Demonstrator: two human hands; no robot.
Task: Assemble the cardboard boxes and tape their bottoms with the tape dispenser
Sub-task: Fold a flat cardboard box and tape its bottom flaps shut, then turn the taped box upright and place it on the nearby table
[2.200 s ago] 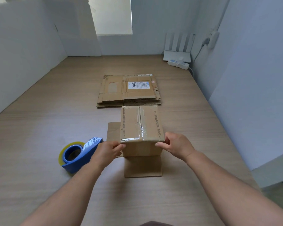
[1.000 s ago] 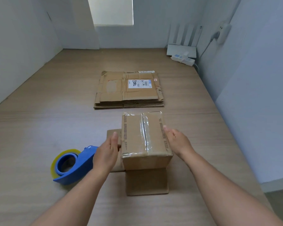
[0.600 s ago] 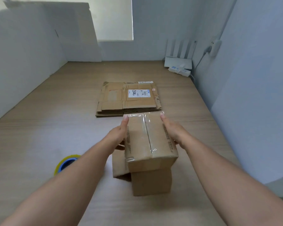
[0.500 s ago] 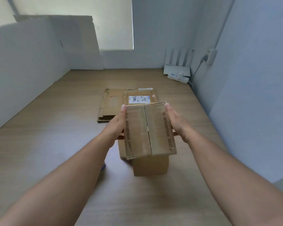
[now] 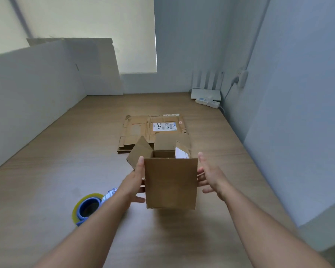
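A small cardboard box point(image 5: 170, 182) is held upright above the wooden table, its open top flaps spread at the far side. My left hand point(image 5: 132, 181) presses its left wall and my right hand point(image 5: 209, 177) presses its right wall, fingers pointing away from me. The taped bottom is turned down and hidden. A blue tape dispenser point(image 5: 89, 206) with a yellowish roll lies on the table to the left, partly behind my left forearm. A stack of flattened cardboard boxes point(image 5: 153, 130) lies farther back, one with a white label.
The wooden table point(image 5: 46, 180) is bounded by white panels on the left point(image 5: 31, 89) and a grey wall on the right point(image 5: 298, 113). A white router point(image 5: 206, 91) and a power strip point(image 5: 208, 102) sit in the far right corner.
The box has been lifted off the table and flipped over: its taped bottom faced up before, now the open top flaps face up. Both hands moved from its near edge to its sides.
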